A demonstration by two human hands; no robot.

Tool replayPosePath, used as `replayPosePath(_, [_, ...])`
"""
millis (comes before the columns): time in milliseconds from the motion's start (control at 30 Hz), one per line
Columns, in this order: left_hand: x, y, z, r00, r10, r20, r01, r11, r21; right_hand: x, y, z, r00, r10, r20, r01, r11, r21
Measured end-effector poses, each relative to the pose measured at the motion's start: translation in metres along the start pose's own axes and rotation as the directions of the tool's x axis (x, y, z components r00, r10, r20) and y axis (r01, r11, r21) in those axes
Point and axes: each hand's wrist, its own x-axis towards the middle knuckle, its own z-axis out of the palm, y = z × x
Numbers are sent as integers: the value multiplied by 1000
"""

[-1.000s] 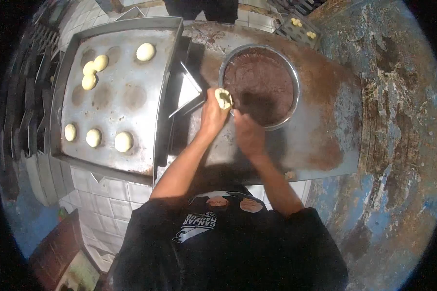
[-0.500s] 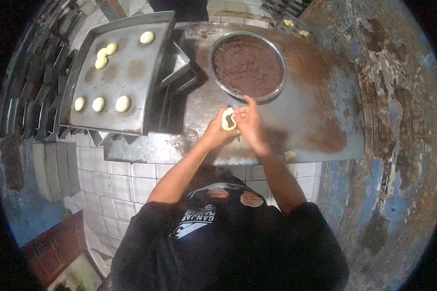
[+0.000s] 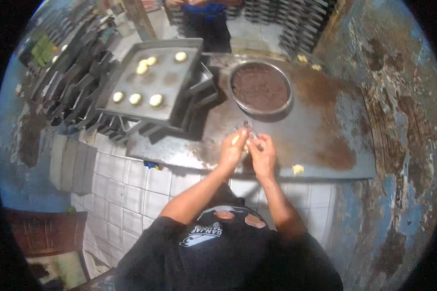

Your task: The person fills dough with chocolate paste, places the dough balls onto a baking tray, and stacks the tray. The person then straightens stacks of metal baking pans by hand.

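Observation:
My left hand [image 3: 232, 149] is closed around a piece of pale dough [image 3: 235, 139], which shows only in part between the fingers. Close against it, my right hand [image 3: 263, 156] has its fingers curled in a pinch. A small dark and shiny thing [image 3: 246, 125] sticks out at the fingertips where both hands meet; blur hides what it is. Just beyond the hands stands a round metal bowl [image 3: 290, 99] of dark brown paste [image 3: 260, 87].
At the left, a metal tray [image 3: 167, 109] bearing several dough balls [image 3: 156, 100] rests on stacked trays. A dough scrap [image 3: 297, 169] lies near the front edge of the metal table [image 3: 320, 140]. Another person [image 3: 206, 26] stands across the table. Stacked tins [image 3: 75, 92] line the left.
My view has tilted up, showing the person opposite. The dough, earlier open with dark filling visible, is now mostly covered by my left fingers. My right fingers have curled in.

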Motion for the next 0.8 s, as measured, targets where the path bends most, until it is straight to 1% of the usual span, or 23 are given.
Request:
replayPosePath(33, [-4, -2, -8, 1000, 20, -14, -20, 1000, 11, 2, 8, 6, 1000, -15, 16, 15, 1000, 16])
replayPosePath(67, [-7, -7, -17, 973, 226, 42, -230, 961, 153, 2, 16, 11, 1000, 20, 3, -20, 947, 322])
replayPosePath(100, [-14, -2, -23, 942, 326, 82, -336, 916, 220, 2, 17, 15, 998, 60, 4, -51, 804, 593])
replayPosePath(133, [-21, 3, -29, 899, 421, 121, -438, 854, 280, 5, 15, 10, 999, 48, 14, -47, 801, 597])
replayPosePath(167, [-30, 9, -40, 925, 334, 182, -380, 839, 389, 10, 12, 1, 970, 61, 233, -141, 929, 343])
replayPosePath(200, [-32, 19, -52, 946, 232, 226, -312, 840, 443, 14, 5, -2, 896, 131, 425, -166, 985, 45])
replayPosePath(233, [-34, 30, -65, 955, 126, 267, -250, 827, 504, 11, -24, 0, 865, -47, 500, 235, 918, -320])
replayPosePath(267, [-35, 39, -78, 952, 19, 305, -197, 799, 568, 8, -42, 11, 862, -52, 505, 244, 914, -323])
replayPosePath(300, [-28, 34, -92, 906, 120, 407, -324, 814, 482, 1, -55, 28, 778, -245, 578, 473, 834, -283])
replayPosePath(333, [-20, 27, -106, 840, 224, 495, -442, 812, 382, -4, -68, 45, 646, -415, 640, 674, 704, -223])
replayPosePath(367, [-15, 18, -120, 947, 127, 297, -262, 840, 476, -11, -82, 60, 776, -362, 517, 474, 875, -99])
replayPosePath(400, [-18, 34, -123, 950, 135, 283, -260, 842, 473, -6, -77, 72, 766, -362, 531, 479, 873, -95])
replayPosePath(433, [-23, 65, -121, 972, 132, 193, -186, 938, 292, 4, -69, 86, 773, -529, 350, 602, 786, -141])
replayPosePath(467, [-27, 86, -125, 989, 103, 102, -112, 990, 84, 8, -62, 104, 724, -669, 165, 689, 693, -212])
replayPosePath(500, [-23, 92, -139, 987, 49, 151, -52, 999, 14, 2, -65, 124, 685, -683, 251, 723, 597, -348])
replayPosePath(533, [-23, 97, -147, 990, 47, 131, -47, 999, -6, 3, -58, 146, 685, -673, 278, 725, 597, -343])
replayPosePath(600, [-23, 110, -164, 979, 145, 141, -71, 899, -431, 8, -34, 191, 802, -547, 242, 586, 798, -139])
replayPosePath(633, [-18, 118, -182, 933, 322, 160, -284, 933, -222, 14, -36, 219, 939, -259, 226, 246, 965, 85])
replayPosePath(667, [4, 110, -210, 823, 542, 170, -567, 797, 206, 19, -42, 238, 956, -26, 292, -41, 975, 218])
replayPosePath(700, [15, 112, -233, 840, 526, 138, -543, 802, 249, 19, -78, 258, 936, 106, 336, -107, 994, -18])
replayPosePath(733, [21, 123, -248, 901, 425, 87, -434, 891, 137, 19, -76, 290, 909, 166, 382, -343, 819, 460])
replayPosePath(767, [27, 134, -262, 947, 318, 36, -318, 948, 12, 33, -82, 306, 871, 195, 451, -400, 815, 420])
replayPosePath(800, [29, 153, -275, 996, 85, 34, -73, 962, -264, 48, -89, 322, 821, 231, 522, -465, 801, 377])
